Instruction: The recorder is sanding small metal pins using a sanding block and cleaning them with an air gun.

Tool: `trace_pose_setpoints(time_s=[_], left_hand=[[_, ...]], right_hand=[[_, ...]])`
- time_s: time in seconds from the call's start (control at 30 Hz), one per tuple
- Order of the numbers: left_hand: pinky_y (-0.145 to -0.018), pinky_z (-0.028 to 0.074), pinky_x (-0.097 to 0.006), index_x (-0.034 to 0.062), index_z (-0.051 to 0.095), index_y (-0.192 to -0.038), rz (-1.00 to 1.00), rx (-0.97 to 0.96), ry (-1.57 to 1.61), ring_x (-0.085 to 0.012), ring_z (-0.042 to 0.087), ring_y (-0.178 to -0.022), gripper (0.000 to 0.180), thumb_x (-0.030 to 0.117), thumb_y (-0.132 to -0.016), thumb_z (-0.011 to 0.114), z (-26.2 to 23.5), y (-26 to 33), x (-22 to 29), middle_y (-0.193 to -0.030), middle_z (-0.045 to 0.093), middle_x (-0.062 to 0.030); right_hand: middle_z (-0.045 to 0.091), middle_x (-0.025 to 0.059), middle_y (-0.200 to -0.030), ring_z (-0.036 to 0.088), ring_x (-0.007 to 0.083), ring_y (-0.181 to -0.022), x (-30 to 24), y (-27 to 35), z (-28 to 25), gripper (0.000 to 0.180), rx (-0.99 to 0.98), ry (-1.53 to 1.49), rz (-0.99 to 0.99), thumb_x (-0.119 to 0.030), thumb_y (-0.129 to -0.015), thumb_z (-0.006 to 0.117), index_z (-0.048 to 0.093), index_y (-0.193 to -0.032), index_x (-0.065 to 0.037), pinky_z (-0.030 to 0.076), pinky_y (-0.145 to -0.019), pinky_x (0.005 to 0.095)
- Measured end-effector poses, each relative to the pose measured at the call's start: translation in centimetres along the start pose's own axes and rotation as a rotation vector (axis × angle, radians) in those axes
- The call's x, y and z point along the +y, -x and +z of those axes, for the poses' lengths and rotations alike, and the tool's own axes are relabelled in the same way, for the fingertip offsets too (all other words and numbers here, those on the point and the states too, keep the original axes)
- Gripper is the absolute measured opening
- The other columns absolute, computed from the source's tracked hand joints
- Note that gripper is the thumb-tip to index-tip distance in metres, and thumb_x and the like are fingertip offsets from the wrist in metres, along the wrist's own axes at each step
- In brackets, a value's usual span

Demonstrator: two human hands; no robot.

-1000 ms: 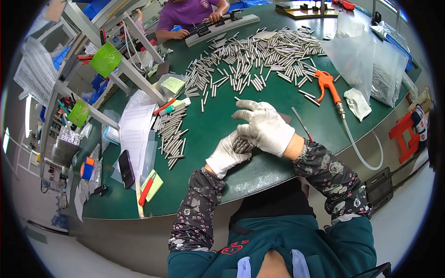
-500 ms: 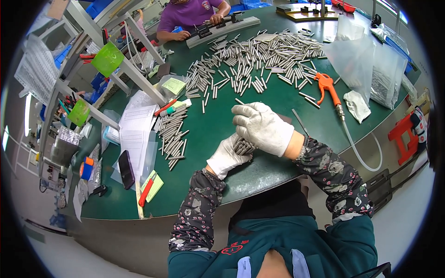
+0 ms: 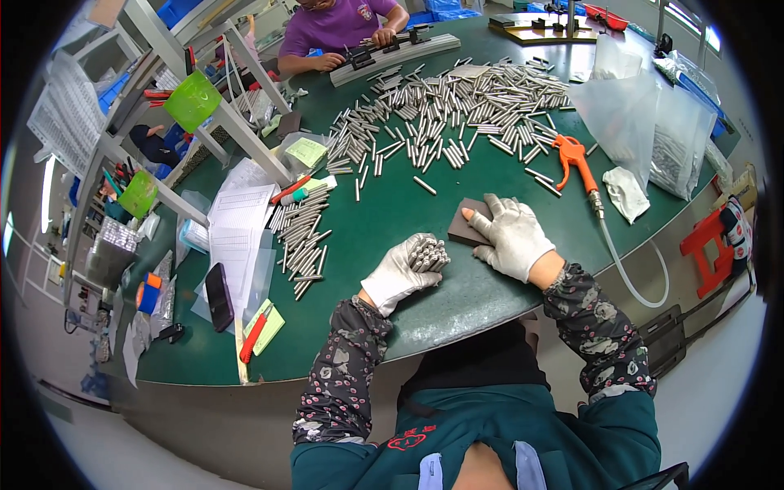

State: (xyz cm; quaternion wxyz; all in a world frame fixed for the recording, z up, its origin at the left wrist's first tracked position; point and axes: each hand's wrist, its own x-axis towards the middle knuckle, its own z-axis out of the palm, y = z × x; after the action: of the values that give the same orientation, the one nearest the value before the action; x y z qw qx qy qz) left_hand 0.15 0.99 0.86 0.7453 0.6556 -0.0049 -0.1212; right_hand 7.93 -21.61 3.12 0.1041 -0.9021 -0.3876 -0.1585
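My left hand (image 3: 400,273), in a white glove, is closed round an upright bundle of short metal pins (image 3: 429,254), whose ends show at the top. To its right, my gloved right hand (image 3: 514,237) spans the right part of a dark brown rectangular block (image 3: 467,222) lying on the table. Its thumb is by the near edge and its fingers reach over the top and far edge; one fingertip is bare. A single metal pin (image 3: 424,185) lies beyond both hands.
Loose pins (image 3: 457,102) cover the green table's (image 3: 367,216) far middle; another pile (image 3: 302,237) lies left. An orange air gun (image 3: 577,159) with hose, plastic bags (image 3: 682,139), papers (image 3: 241,220), a phone (image 3: 219,296) and a red-handled cutter (image 3: 255,335) surround them. A person (image 3: 335,33) works opposite.
My right hand has come down from above the pin bundle and moved right onto the brown block. The bundle's top is now uncovered. My left hand keeps hold of it, nearly unmoved.
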Motion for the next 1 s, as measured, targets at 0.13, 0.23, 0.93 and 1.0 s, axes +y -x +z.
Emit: trace_pose_setpoints(time_s=[0.13,0.23,0.93,1.0], left_hand=[[-0.087,0.050,-0.026,0.0052,0.051,-0.124,0.011,-0.012,0.080,-0.0099,0.059,-0.098,0.059,-0.012,-0.071,0.073,0.1,0.0,0.0,-0.107,0.062,-0.0001],[-0.089,0.051,-0.027,0.0040,0.049,-0.128,0.090,-0.027,-0.025,-0.0125,0.060,-0.103,0.060,-0.012,-0.075,0.071,0.0,-0.3,-0.4,-0.116,0.061,-0.0024],[-0.097,0.047,-0.028,0.0057,0.042,-0.136,0.005,-0.068,0.114,-0.0128,0.055,-0.115,0.072,-0.018,-0.072,0.065,0.0,-0.5,-0.3,-0.123,0.058,-0.0026],[-0.097,0.047,-0.028,0.0053,0.043,-0.136,0.056,-0.065,0.045,-0.0125,0.055,-0.115,0.070,-0.015,-0.074,0.067,-0.1,-0.5,-0.4,-0.124,0.058,-0.0035]], right_hand=[[0.045,0.0251,-0.133,0.048,0.0378,-0.118,-0.8,0.3,-1.6,0.058,0.179,-0.215,-0.057,-0.032,-0.076,0.071,0.057,-0.131,-0.016,0.038,-0.099,0.0464],[0.046,0.0249,-0.131,0.049,0.0398,-0.115,-3.2,0.6,-2.9,0.058,0.246,-0.273,-0.197,-0.030,-0.073,0.072,0.059,-0.129,-0.019,0.040,-0.096,0.0459],[0.053,0.0185,-0.113,0.051,0.0334,-0.107,-6.5,-4.1,-3.7,0.045,0.349,-0.188,0.031,-0.028,-0.074,0.068,0.065,-0.118,-0.017,0.041,-0.086,0.0429],[0.052,0.0210,-0.119,0.051,0.0350,-0.109,-6.1,-2.3,-4.4,0.047,0.335,-0.202,0.036,-0.027,-0.075,0.068,0.064,-0.120,-0.017,0.041,-0.089,0.0452]])
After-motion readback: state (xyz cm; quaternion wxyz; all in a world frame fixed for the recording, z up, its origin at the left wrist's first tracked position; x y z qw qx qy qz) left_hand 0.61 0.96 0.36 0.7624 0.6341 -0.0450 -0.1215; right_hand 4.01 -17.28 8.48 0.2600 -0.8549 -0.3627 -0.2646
